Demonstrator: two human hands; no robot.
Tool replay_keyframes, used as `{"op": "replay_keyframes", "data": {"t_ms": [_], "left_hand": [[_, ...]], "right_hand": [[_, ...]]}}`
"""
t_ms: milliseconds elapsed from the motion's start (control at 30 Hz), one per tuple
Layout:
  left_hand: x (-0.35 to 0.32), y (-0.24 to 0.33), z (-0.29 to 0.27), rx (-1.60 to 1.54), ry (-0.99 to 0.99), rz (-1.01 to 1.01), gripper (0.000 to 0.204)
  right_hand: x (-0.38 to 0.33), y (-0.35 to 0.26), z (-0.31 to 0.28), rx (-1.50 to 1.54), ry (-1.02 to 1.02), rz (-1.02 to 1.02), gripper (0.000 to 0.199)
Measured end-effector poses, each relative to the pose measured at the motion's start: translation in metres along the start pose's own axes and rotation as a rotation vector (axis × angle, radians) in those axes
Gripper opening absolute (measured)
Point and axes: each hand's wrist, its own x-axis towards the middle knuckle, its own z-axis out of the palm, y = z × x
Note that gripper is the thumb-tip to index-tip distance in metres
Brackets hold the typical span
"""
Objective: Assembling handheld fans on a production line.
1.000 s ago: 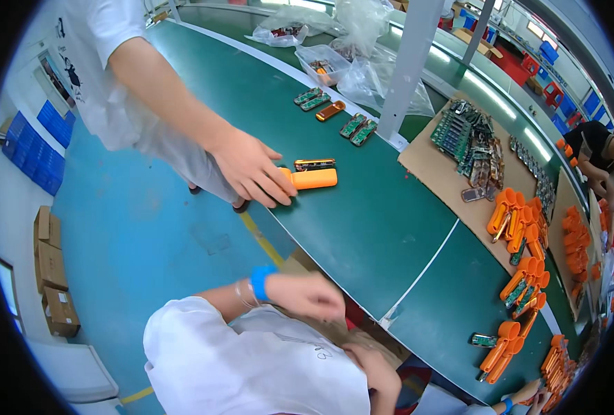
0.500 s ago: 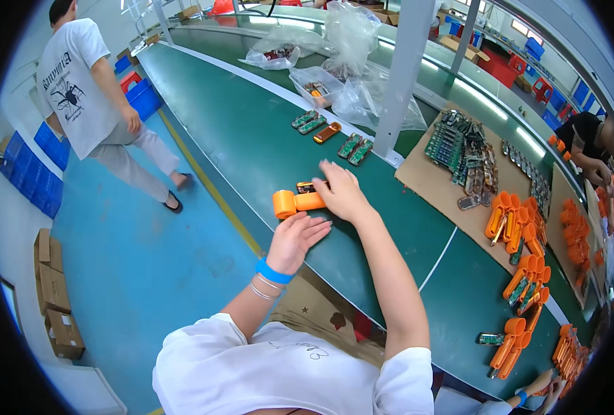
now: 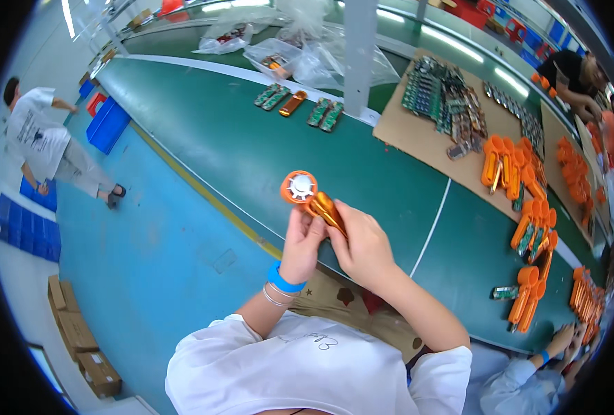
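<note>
We are seeing both forearms rising from the lower edge and converging, elbows bent, with the wrists close together at the table's near side. The left hand (image 3: 301, 245), wearing a blue wristband (image 3: 284, 278), is curling partly closed beneath the neck of an orange handheld device (image 3: 319, 205), its thumb resting near the handle. The right hand (image 3: 364, 247) is closing around the lower handle, thumb toward the left hand and fingers bending along the far side; we are noting both hands as having hold of this one device. The device is sitting between the hands over the near part of the green table (image 3: 238, 145), its round head pointing up and away and showing a white disc, its handle slanting down toward the right palm. Regarding containers, we are recording a clear plastic tub (image 3: 287, 52) holding orange and dark pieces, a clear bag (image 3: 213, 44) beside it containing dark reddish parts, and a blue crate (image 3: 108, 126) standing on the floor, whose contents we are not managing to make out.
</note>
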Motion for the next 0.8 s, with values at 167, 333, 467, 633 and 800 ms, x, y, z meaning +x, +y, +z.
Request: {"op": "replay_keyframes", "data": {"t_ms": [167, 333, 467, 633, 800], "left_hand": [[-0.027, -0.011, 0.034, -0.029, -0.287, -0.159, 0.048], [-0.043, -0.023, 0.069, -0.201, -0.562, -0.445, 0.047], [-0.054, -0.030, 0.085, -0.205, -0.638, -0.593, 0.046], [-0.062, -0.032, 0.100, -0.233, -0.623, -0.634, 0.044], [-0.064, -0.027, 0.105, -0.256, -0.617, -0.640, 0.041]], "right_hand": [[-0.060, -0.020, -0.063, 0.247, 0.153, 0.433, 0.036], [-0.117, -0.032, -0.096, 0.278, 0.396, 0.639, 0.027], [-0.132, -0.044, -0.101, 0.259, 0.561, 0.718, 0.025], [-0.143, -0.053, -0.109, 0.036, 0.529, 0.757, 0.025], [-0.140, -0.057, -0.106, 0.015, 0.544, 0.670, 0.027]]}}
